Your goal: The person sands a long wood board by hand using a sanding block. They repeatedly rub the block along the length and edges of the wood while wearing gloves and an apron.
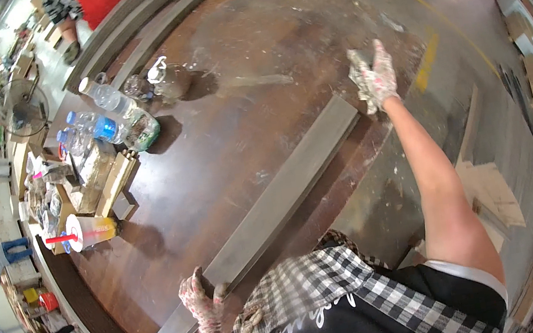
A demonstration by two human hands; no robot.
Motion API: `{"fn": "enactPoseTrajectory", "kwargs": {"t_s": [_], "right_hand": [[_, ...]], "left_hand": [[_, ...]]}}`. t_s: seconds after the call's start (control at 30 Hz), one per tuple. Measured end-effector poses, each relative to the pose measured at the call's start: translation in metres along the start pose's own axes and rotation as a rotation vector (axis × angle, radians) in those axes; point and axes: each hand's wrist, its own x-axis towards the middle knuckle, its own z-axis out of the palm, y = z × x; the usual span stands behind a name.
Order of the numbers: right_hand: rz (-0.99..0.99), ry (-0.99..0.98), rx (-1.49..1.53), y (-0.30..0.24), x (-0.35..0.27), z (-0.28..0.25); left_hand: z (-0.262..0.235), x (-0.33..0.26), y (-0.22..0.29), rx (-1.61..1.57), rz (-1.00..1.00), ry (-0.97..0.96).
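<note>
A long grey board (283, 188) lies diagonally across the brown worktable (243, 125), close to my body, with what looks like a second strip along its near edge. My left hand (202, 306), in a patterned glove, is at the board's lower left end. Its fingers and thumb curl around a small dark piece that I cannot make out, resting against the board. My right hand (376, 80), in a similar stained glove, is beyond the board's far right end. Its fingers and thumb are spread, with nothing visible in them.
Plastic bottles (110, 97) and a dark-filled container (169, 80) stand at the table's left. A drink cup (91, 230) with a red straw sits near wooden pieces (116, 182). More long boards (157, 34) line the far edge. People and a fan (21, 108) are at left.
</note>
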Motion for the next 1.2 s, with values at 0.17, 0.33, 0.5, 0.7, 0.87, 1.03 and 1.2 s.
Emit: {"fn": "enactPoseTrajectory", "kwargs": {"t_s": [0.17, 0.33, 0.5, 0.7, 0.87, 1.03, 1.2], "right_hand": [[-0.507, 0.176, 0.004, 0.045, 0.022, -0.006], [-0.355, 0.241, 0.184, 0.029, -0.021, -0.03], [-0.624, 0.251, 0.25, 0.013, -0.077, -0.027], [-1.043, -0.123, -0.025, -0.035, -0.245, 0.072], [-0.901, -0.382, 0.091, -0.026, -0.275, 0.098], [-0.821, -0.302, 0.08, -0.01, -0.256, 0.088], [-0.775, -0.255, 0.153, -0.001, -0.245, 0.076]], "left_hand": [[-0.009, 0.002, -0.014, -0.071, -0.081, -0.183], [-0.039, 0.014, 0.01, 0.273, 0.007, -0.253], [-0.008, 0.008, 0.035, 0.008, -0.027, -0.02], [-0.007, 0.037, 0.033, -0.112, 0.004, -0.171], [0.022, 0.056, -0.024, -0.015, -0.007, -0.254], [0.004, 0.075, -0.014, 0.162, 0.053, -0.451], [0.018, 0.074, -0.024, 0.228, 0.061, -0.493]]}}
